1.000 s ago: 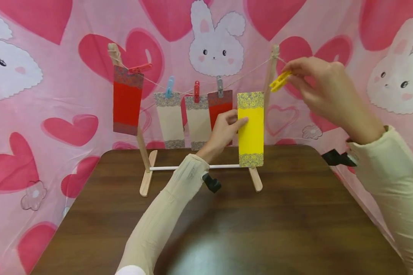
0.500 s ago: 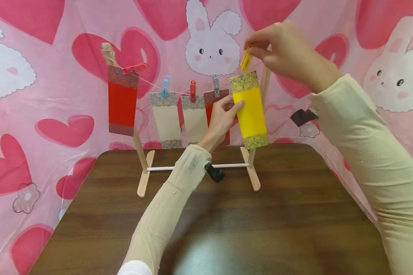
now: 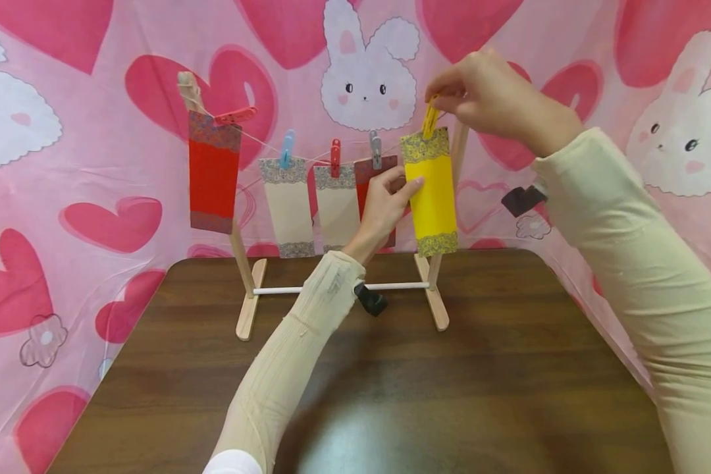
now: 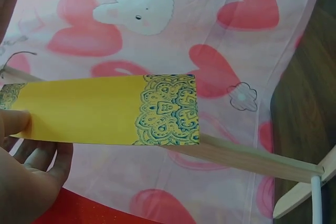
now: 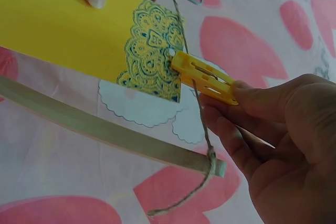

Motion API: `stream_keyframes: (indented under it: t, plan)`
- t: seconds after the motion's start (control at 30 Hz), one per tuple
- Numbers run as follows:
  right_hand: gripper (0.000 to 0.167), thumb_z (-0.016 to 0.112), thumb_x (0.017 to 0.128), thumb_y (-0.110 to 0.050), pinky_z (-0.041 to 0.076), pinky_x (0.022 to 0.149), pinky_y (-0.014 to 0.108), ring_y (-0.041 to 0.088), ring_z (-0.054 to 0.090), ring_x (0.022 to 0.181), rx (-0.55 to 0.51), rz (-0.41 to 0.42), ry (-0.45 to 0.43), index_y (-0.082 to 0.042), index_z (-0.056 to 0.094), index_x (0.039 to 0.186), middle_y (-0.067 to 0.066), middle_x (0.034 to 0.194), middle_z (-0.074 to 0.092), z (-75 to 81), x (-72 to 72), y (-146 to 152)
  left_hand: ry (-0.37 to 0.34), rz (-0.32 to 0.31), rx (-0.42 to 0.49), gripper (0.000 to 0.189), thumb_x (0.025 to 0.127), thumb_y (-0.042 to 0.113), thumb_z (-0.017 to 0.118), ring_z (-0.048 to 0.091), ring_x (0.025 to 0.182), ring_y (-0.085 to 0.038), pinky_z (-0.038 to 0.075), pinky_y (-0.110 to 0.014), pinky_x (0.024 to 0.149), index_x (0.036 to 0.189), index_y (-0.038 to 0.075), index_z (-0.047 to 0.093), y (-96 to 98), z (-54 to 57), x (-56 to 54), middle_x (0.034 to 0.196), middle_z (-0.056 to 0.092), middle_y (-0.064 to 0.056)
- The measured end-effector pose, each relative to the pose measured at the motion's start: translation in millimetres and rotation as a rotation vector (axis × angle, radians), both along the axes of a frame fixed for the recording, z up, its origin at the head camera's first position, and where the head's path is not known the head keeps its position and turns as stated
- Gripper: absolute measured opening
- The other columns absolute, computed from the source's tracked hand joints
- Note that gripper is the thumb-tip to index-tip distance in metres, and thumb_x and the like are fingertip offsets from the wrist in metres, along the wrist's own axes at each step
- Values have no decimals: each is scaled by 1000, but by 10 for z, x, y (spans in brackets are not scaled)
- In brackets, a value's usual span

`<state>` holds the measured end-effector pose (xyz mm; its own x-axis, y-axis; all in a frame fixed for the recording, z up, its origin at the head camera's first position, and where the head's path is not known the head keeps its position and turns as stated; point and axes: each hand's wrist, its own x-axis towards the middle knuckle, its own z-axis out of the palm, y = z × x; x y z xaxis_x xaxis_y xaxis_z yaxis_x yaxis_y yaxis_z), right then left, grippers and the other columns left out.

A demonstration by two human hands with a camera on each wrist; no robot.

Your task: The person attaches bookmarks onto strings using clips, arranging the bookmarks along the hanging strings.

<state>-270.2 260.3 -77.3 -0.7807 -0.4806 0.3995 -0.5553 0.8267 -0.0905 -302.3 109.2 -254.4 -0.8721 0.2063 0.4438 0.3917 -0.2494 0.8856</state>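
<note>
My left hand (image 3: 385, 204) pinches the left edge of a yellow paper card (image 3: 434, 197) with lacy patterned bands at both ends. The card hangs upright at the right part of a string line (image 5: 181, 30). Above it, my right hand (image 3: 486, 99) pinches a yellow clothespin (image 5: 205, 77) by its handle end. In the right wrist view the clothespin's tip overlaps the card's patterned top edge, with the string crossing there. The left wrist view shows the thumb (image 4: 14, 121) on the card's front and fingers behind it.
Cream cards (image 3: 287, 210) and a red card (image 3: 361, 191) hang from blue, red and grey clothespins (image 3: 376, 150). Another red card (image 3: 214, 178) hangs at the left under a red clothespin (image 3: 235, 116). The wooden stand (image 3: 432, 299) sits on a brown table (image 3: 450, 395) before a pink cloth.
My right hand has moved left with the yellow clothespin, then slightly down onto the card's top edge. My left hand has raised the yellow card to the string.
</note>
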Motion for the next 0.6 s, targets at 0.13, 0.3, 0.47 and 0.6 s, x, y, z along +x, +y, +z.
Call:
stream_keyframes:
  t: [0.13, 0.3, 0.47, 0.6]
  plan:
    - [29, 55, 101, -11, 53, 93, 43, 26, 64, 100, -16, 1, -15, 0, 66, 126, 16, 121, 68, 48, -14, 27, -20, 6, 6, 25, 97, 14, 66, 66, 89, -21, 57, -33, 85, 117, 1, 68, -20, 39, 10, 104, 70, -13]
    - [32, 53, 103, -16, 53, 95, 36, 24, 64, 104, -60, -4, -62, -3, 65, 129, 12, 122, 67, 89, -22, 39, -16, -9, 21, 26, 97, 12, 66, 66, 91, -21, 56, -34, 86, 120, -1, 66, -11, 90, 37, 106, 70, -15]
    - [34, 52, 103, -18, 53, 94, 33, 24, 63, 103, -67, -18, -66, -3, 64, 131, 11, 122, 67, 93, -35, 72, 0, -4, 24, 26, 97, 10, 65, 67, 90, -20, 57, -33, 85, 120, -2, 66, 9, 120, 50, 106, 70, -16]
    - [35, 52, 103, -19, 53, 88, 23, 25, 61, 96, -38, -17, -21, -1, 62, 132, 16, 123, 66, 53, -28, 73, -2, -2, 4, 25, 97, 10, 65, 67, 90, -20, 57, -31, 84, 119, -1, 66, 18, 121, 54, 105, 71, -15]
